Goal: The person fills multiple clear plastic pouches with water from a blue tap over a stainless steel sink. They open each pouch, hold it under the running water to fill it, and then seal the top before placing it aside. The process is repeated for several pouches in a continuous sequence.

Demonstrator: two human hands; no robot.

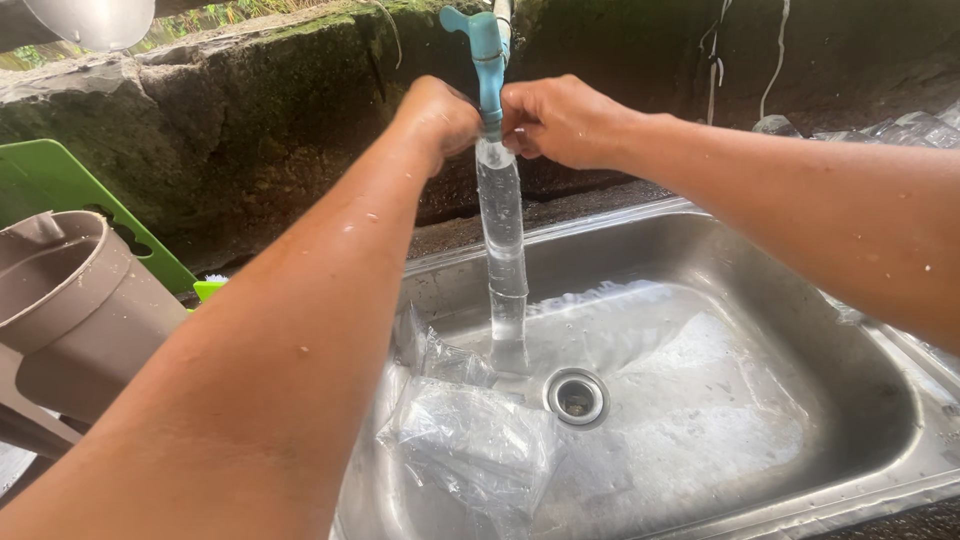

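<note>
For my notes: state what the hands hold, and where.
Both hands, left hand and right hand, pinch the top opening of a long clear plastic bag under the blue tap.

One stainless steel rectangular sink basin (860,400) with one round metal drain (577,396). One turquoise plastic tap (487,55). One long, narrow clear plastic bag (503,270), hanging from the tap's spout and filled with water. One heap of crumpled clear plastic bags (470,440) lying in the basin; the number of bags in it cannot be told. Further clear plastic (900,128) lies at the upper right, uncounted. Two bare hands: one left hand (438,118) and one right hand (565,120). One brown plastic jug (75,310). One green plastic board (45,180). One pale rounded object (95,20), cut off at the top left corner.
</note>
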